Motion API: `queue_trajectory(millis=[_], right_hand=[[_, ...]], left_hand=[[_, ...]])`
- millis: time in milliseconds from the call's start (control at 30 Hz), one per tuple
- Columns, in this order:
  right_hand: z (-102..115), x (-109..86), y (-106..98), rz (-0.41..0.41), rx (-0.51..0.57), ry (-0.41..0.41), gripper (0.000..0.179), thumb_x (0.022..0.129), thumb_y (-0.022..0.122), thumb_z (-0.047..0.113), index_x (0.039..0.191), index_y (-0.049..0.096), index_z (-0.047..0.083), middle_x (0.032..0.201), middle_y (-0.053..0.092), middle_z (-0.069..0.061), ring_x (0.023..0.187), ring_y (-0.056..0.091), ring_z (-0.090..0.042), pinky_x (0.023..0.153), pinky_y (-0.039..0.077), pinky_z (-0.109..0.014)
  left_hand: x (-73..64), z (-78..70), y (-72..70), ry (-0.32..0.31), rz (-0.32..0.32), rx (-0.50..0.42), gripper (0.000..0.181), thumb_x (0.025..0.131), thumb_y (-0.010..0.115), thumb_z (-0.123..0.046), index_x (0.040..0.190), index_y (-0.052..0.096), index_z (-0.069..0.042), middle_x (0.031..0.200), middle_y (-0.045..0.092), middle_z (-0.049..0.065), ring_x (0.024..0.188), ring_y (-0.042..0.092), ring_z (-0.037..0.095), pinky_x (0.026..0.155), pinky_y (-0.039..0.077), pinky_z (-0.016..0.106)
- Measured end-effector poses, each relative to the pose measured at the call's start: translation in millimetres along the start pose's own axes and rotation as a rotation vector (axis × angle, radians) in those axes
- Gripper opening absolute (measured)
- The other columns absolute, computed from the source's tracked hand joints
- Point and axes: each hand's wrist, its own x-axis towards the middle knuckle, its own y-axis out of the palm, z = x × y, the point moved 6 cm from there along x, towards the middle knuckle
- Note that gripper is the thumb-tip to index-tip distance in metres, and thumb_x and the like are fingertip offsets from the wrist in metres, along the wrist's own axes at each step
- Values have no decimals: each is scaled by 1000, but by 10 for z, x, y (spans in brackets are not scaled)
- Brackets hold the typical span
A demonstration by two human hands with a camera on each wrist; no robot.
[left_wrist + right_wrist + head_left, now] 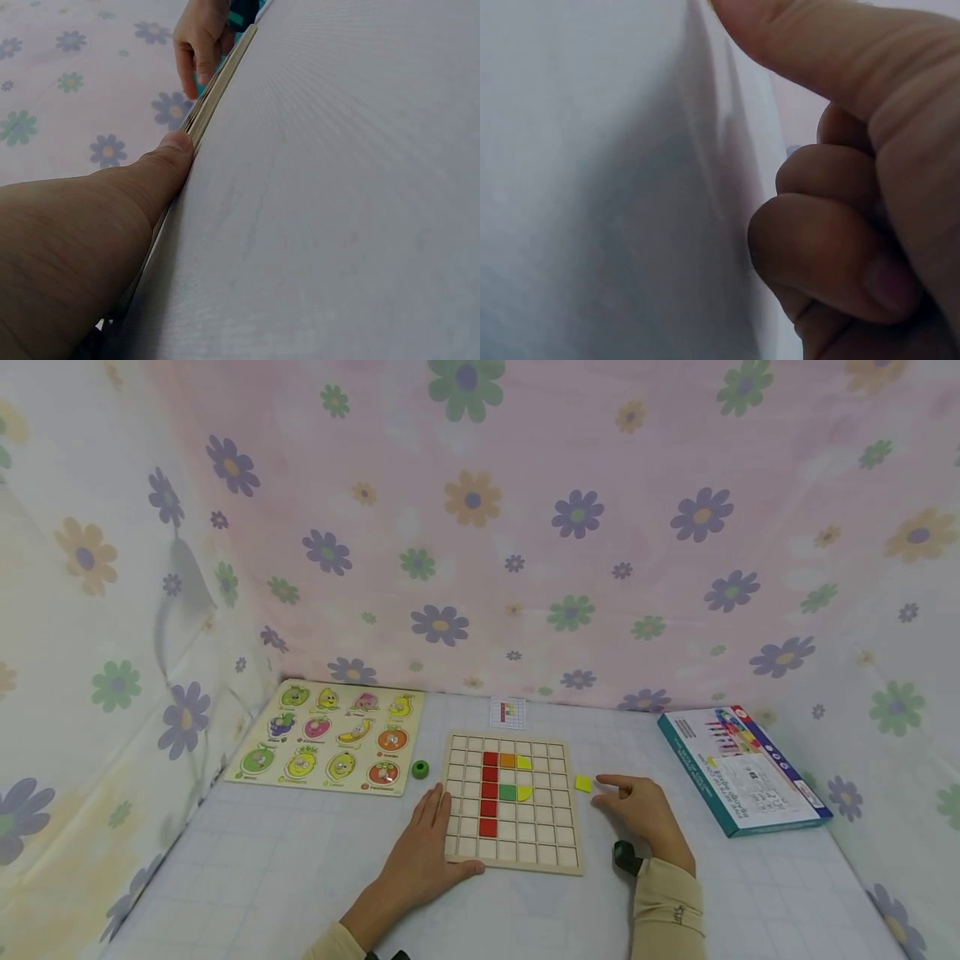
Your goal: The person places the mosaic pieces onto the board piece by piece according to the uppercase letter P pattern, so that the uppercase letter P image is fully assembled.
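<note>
A wooden grid board [538,852] lies flat, with a column of red square tiles [489,790] in it. To their right sit an orange square tile [507,761], a green square tile [507,792] and two yellow rounded tiles [524,793]. My left hand [420,856] rests at the board's near left corner, fingers along the left side, thumb [176,146] against the near edge. Off the board's right side lies a yellow square tile [583,784]. Just right of it, my right hand [641,810] has index finger and thumb apart; its other fingers [825,247] are curled.
A fruit puzzle board [315,777] lies at the back left, with a green bead-like piece [420,769] beside it. Behind the grid board is a small pattern card [507,712]. A flat box [742,768] lies at the right. Flowered cloth [525,568] surrounds the table.
</note>
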Motion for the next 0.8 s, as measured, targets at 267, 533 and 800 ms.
queue_trajectory(millis=[267,533,800], right_hand=[[65,17,45,-9,12,-16,50,90,77,35,133,69,12,65,40,2,62,38,-16,56,31,-27],[86,59,69,-14,-22,-23,52,90,77,42,134,69,15,88,67,-11,81,59,-24,70,50,-36],[114,71,88,-20,-28,-15,50,91,76,37,135,68,14,80,57,-8,73,48,-21,65,41,-34]], left_hand=[[-2,0,-6,0,4,-1,121,75,75,-74,161,27,-3,170,19,16,157,20,35,120,37,53],[-2,2,0,-2,2,8,121,75,75,-73,161,27,-3,170,18,16,157,20,36,120,37,53],[2,3,8,-9,4,15,121,74,75,-74,161,27,-3,171,18,15,157,20,35,120,37,52]])
